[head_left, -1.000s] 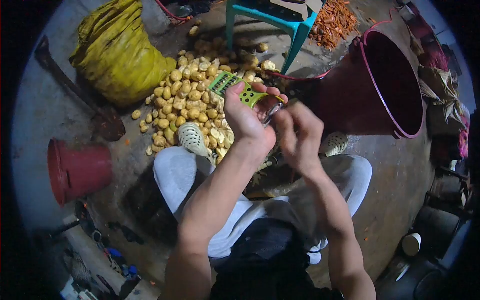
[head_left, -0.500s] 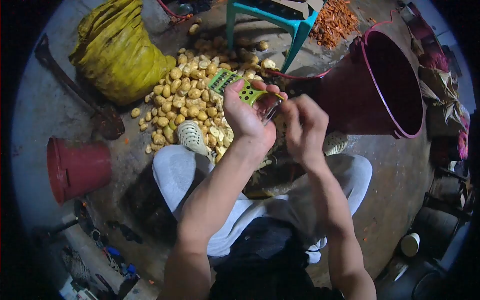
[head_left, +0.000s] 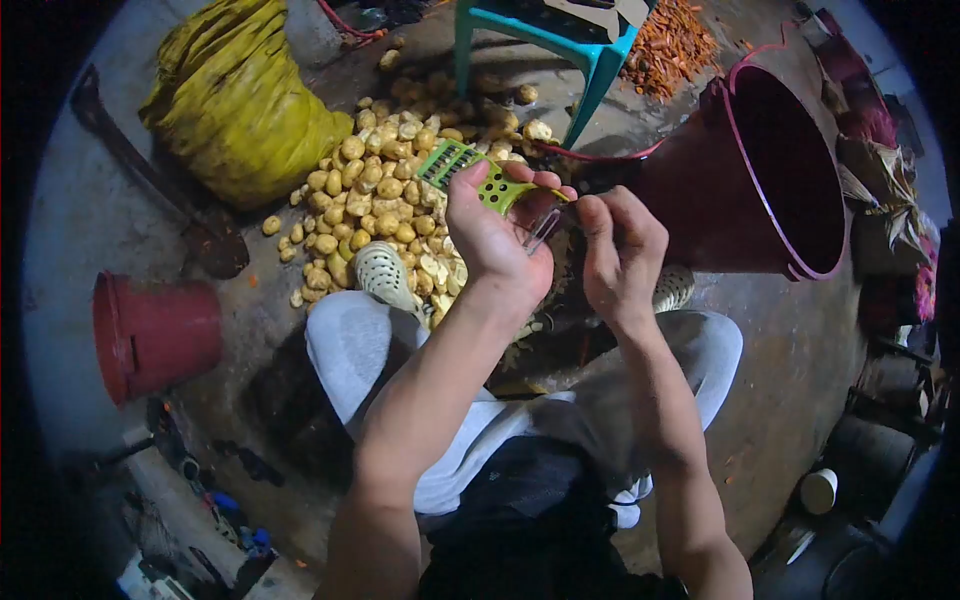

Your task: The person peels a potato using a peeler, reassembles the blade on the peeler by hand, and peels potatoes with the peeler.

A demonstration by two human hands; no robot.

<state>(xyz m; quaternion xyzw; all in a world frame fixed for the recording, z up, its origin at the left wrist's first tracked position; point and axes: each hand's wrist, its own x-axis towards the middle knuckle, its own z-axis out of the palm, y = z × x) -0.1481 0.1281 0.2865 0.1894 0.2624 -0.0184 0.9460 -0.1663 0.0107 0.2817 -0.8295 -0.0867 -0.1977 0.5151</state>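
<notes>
Nearest, the person's black top (head_left: 525,510) and grey trousers (head_left: 352,340) sit low over the floor (head_left: 780,350), knees bent out to either side, with both bare forearms reaching forward between them. The left hand (head_left: 497,240) is clamped on a green tool (head_left: 497,188), thumb along its upper face and fingers curled beneath; the slotted end points away over the potatoes, round holes show in the middle, and a metal loop (head_left: 543,230) lies close to the palm. Just beside the tool's right-hand end is the right hand (head_left: 628,250), fingers bent and thumb tip near the forefinger; whether they pinch anything, I cannot tell. Pale holed shoes (head_left: 385,272) show past the knees. Toward the floor's left edge there is a red bucket (head_left: 165,330), and toward its right edge, well apart, a white cup-like object (head_left: 820,490). Beyond the left shoe spreads a heap of potatoes (head_left: 385,190), some whole, some cut. A shovel (head_left: 217,250) and a bulky yellow sack (head_left: 240,120) are left of the heap; a large dark red tub (head_left: 700,190) is to its right. Farthest off, a blue-green stool (head_left: 600,75) bears a flat brown piece (head_left: 590,15), and orange carrots (head_left: 675,50) are piled on the floor just past it.
</notes>
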